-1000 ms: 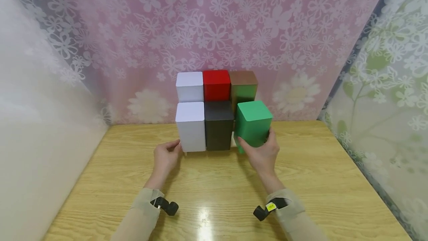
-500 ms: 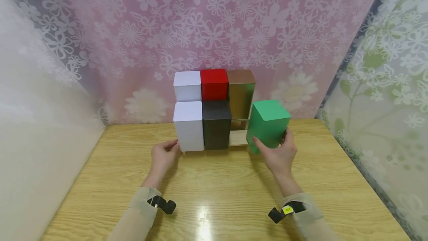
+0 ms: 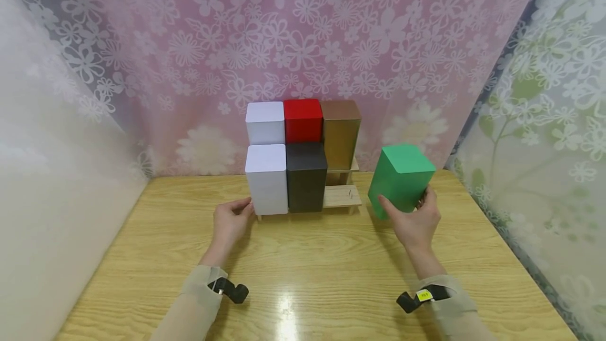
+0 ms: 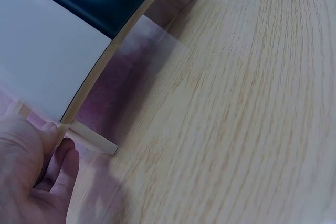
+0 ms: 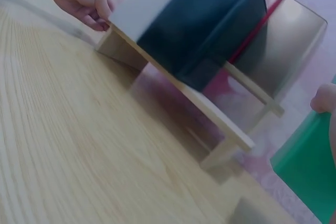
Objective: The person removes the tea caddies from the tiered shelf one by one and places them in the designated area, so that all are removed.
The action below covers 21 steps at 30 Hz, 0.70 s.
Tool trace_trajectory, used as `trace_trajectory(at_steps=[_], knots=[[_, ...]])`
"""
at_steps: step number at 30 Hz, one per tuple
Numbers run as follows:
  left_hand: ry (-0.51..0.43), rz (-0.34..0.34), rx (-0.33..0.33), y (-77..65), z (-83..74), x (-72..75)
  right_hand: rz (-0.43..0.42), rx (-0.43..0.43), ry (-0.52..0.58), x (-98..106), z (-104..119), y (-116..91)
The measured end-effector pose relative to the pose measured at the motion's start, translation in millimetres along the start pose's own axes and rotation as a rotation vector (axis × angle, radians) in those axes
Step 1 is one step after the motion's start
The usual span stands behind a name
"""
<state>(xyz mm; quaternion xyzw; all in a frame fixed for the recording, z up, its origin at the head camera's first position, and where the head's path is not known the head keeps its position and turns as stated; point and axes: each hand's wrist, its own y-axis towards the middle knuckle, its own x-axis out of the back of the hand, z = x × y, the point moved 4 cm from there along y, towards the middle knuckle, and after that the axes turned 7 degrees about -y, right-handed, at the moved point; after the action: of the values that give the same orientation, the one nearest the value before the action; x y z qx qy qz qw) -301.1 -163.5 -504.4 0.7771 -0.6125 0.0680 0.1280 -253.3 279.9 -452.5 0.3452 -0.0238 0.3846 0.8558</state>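
A two-tier wooden stand (image 3: pixel 342 197) bears a white box (image 3: pixel 267 186) and a black box (image 3: pixel 306 183) on its lower front step. My left hand (image 3: pixel 232 222) pinches the left end of that step between thumb and fingers, beside the white box, as the left wrist view shows up close (image 4: pixel 31 166). Off the stand's right side, my right hand (image 3: pixel 416 222) grips a green box (image 3: pixel 402 180) low down, thumb on its near left side. The box leans a little, and the right wrist view catches only part of it (image 5: pixel 312 166).
On the upper step behind stand another white box (image 3: pixel 266 122), a red box (image 3: pixel 303 120) and a gold-brown box (image 3: pixel 341 136). Bare slats show at the right of the lower step. A pink flowered curtain (image 3: pixel 303 30) hangs behind the wooden table (image 3: pixel 303 278).
My right hand has carried the green box rightward from in front of the gold-brown box, uncovering the lower step's right end. The left hand stays at the stand's left end.
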Motion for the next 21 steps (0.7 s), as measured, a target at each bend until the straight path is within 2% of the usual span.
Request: trace_trajectory(at_steps=[8, 21], knots=[[0.01, -0.011, 0.007, -0.3, -0.4, -0.9, -0.034, -0.011, -0.05, 14, -26, 5], [-0.005, -0.007, 0.005, -0.3, -0.4, -0.6, -0.04, -0.101, -0.101, 29, -64, 9]])
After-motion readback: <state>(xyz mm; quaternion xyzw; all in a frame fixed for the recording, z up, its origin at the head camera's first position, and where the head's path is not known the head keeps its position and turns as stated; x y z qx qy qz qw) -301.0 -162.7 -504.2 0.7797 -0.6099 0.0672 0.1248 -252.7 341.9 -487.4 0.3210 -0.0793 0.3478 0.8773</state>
